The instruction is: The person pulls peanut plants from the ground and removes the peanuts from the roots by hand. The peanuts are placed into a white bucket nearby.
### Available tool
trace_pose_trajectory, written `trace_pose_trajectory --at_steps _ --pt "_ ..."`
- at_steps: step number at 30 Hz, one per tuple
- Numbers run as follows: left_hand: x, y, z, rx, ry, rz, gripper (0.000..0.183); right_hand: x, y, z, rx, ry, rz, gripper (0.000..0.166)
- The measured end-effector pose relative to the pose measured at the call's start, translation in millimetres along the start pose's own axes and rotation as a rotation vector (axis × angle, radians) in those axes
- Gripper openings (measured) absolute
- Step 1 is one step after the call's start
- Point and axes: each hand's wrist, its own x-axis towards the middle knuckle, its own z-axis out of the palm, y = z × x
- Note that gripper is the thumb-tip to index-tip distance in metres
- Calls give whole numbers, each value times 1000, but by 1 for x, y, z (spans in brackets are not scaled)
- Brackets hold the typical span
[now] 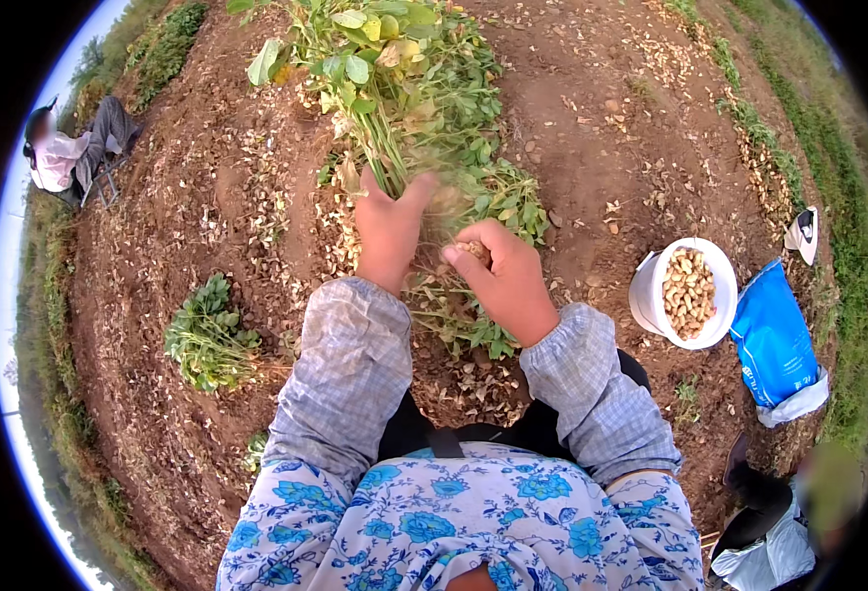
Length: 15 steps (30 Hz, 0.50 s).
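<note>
Stems of a leafy peanut plant (375, 140) are gripped in my left hand (391, 221), with the green and yellowing leaves pointing away from me. Close to its lower end, my right hand (504, 277) is curled around some peanut pods (480, 251). Motion blur hides the roots between the two hands. Beneath and beyond them lies a row of pulled peanut plants (471, 111) on the soil. To my right stands a white bucket (644, 292) partly filled with peanuts (687, 292).
A blue sack (777, 340) bearing writing lies beside the bucket, with a white cap or shoe (802, 235) beyond it. At left is a small plant bundle (212, 336). One person (64, 159) sits at far left; another person (766, 517) is at lower right.
</note>
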Motion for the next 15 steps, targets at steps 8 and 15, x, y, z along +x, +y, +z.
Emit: trace_pose_trajectory --at_steps 8,15 --pt "14 -9 -18 -191 -49 -87 37 -10 -17 -107 370 333 96 16" --pt "0 16 -5 -546 -206 -386 35 -57 117 -225 -713 891 401 38"
